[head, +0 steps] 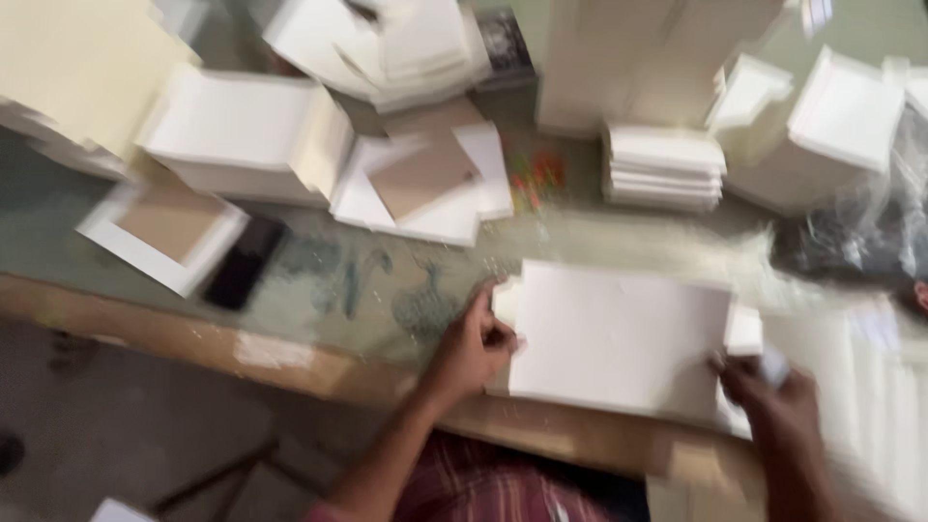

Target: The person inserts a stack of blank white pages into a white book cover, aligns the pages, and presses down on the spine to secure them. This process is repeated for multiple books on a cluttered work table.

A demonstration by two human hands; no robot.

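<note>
A flat white cardboard sheet (619, 333) with small side flaps lies near the front edge of the table (387, 290). My left hand (476, 343) grips its left edge, fingers curled over the flap. At the sheet's right lower corner my right hand (778, 401) holds the edge, with a small white piece between the fingers. The picture is blurred by motion.
White boxes (242, 130) and lids stand at the back; a stack of flat white pieces (662, 166) is at centre back. A brown card (420, 174) lies on white sheets. A black phone (244, 261) rests beside a shallow tray (159, 227). Crumpled plastic (860, 237) sits at right.
</note>
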